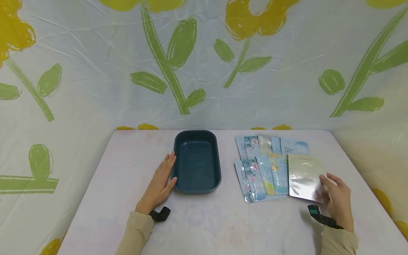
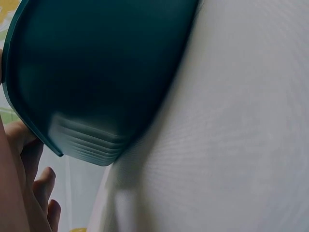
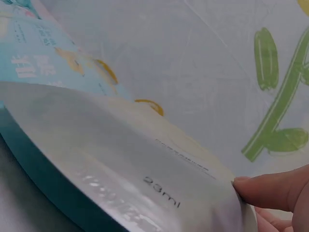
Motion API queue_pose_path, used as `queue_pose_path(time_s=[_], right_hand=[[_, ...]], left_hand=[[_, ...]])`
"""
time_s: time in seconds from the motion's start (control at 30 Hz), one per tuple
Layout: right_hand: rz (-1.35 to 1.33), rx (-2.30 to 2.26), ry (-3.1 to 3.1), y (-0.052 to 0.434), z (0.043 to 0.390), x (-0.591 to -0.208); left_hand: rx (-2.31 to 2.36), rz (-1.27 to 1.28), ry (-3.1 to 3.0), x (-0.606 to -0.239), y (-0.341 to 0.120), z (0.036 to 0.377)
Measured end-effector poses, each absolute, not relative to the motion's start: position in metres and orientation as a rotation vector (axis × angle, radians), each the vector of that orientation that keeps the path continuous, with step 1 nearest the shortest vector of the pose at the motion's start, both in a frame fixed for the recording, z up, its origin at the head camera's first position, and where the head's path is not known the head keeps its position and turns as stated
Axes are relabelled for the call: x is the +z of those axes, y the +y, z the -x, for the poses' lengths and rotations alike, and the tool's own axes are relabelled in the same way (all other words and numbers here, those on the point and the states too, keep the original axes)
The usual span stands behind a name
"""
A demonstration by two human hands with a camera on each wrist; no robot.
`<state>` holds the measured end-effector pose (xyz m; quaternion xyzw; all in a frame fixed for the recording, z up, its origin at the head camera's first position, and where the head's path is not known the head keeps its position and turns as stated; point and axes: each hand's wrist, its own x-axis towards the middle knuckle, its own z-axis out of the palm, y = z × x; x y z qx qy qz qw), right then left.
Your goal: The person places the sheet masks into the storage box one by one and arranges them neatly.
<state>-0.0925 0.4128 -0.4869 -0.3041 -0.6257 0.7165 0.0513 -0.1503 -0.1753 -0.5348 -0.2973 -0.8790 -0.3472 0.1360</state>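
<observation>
Silver sachet (image 1: 304, 179) in pinching R hand (image 1: 339, 194), spread L hand (image 1: 159, 182) against blue tub (image 1: 197, 166).

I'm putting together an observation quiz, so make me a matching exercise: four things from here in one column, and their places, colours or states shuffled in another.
Things:
1. left hand
2. right hand
3. tray
4. blue packets

Descriptions:
A. lying in two rows
B. pinching a silvery packet by its edge
C. resting against the tray's side
D. dark teal

Pairs: 1-C, 2-B, 3-D, 4-A
</observation>
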Motion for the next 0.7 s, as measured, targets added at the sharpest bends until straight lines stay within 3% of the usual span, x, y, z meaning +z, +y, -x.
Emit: queue_pose_path(time_s=[0.4,0.7], right_hand=[[0.764,2.432,-1.358,0.396,0.094,-0.483],[0.673,2.457,-1.376,0.376,0.106,-0.475]], left_hand=[[-1.022,0.846,-2.557,-0.539,-0.178,0.149],[-1.015,0.849,-2.551,-0.538,-0.176,0.151]])
